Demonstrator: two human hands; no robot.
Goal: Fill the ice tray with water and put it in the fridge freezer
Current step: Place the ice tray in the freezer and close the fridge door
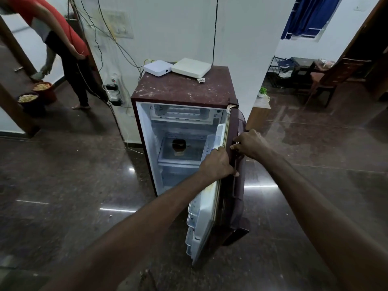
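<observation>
Fingers of left hand [217, 164] curled around edge of open fridge door [202, 223]; right hand [251, 144] fingers gripping door handle [236, 175]. Freezer compartment [184, 113] at top of fridge [182, 89]. Ice tray not visible.

Both bare arms reach forward and nearly meet, the left hand [217, 164] held lower with its fingers curled over and its back turned up, the right hand [251, 144] just above and beside it, fingers bent inward in a grip.
</observation>
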